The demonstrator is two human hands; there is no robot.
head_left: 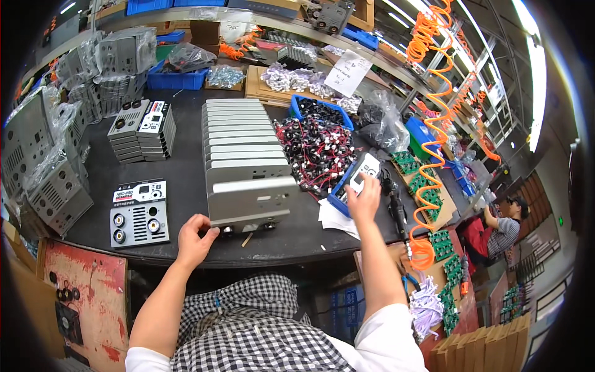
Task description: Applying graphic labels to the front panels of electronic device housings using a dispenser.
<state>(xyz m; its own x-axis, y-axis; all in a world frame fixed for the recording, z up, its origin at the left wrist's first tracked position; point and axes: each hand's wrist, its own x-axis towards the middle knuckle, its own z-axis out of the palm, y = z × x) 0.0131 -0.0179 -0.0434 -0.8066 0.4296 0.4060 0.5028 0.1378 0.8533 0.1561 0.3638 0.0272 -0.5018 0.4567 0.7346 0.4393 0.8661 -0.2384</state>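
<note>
Dark workbench [186, 180], crowded: loose face panel [140, 214] at left, left hand [196, 239] pinching the near lower corner of the front grey metal housing [248, 198] — probably stiff, heavyish, best gripped by edges — wire pile [316, 152] beyond, right hand [364, 197] closed on a white panel [364, 170].

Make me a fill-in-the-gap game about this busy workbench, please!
1. The left hand rests at the front of a row of ____ metal panels.
2. The right hand reaches to a small ____ bin.
3. The coiled hose hanging on the right is ____.
4. The apron has a black-and-white ____ pattern.

Missing words: grey; blue; orange; checked
</note>
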